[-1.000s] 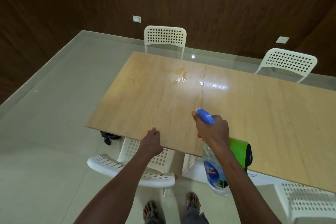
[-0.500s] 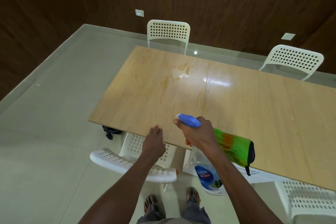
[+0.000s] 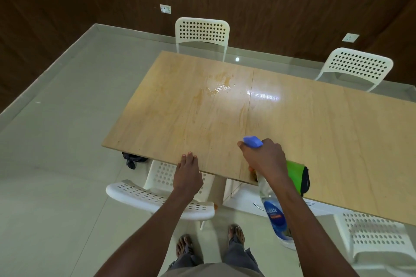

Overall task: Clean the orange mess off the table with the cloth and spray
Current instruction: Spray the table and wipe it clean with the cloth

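Note:
A light wooden table (image 3: 315,132) carries orange smears and a wet patch, the orange mess (image 3: 216,87), near its far middle. My right hand (image 3: 265,159) grips a clear spray bottle (image 3: 273,209) with a blue trigger head, held over the near table edge with the nozzle aimed at the table. A green cloth (image 3: 296,174) with a black edge lies on the table just behind that hand. My left hand (image 3: 188,175) rests at the near table edge, fingers together, holding nothing.
White perforated chairs stand around the table: one at the far side (image 3: 202,33), one at the far right (image 3: 358,67), one below my left arm (image 3: 157,195), one at the near right (image 3: 378,238). A dark bundle (image 3: 132,158) lies on the floor under the table's left corner.
My right hand has shifted the spray bottle slightly left and lower over the near edge. The view has tilted a little. My left hand stays at the table edge.

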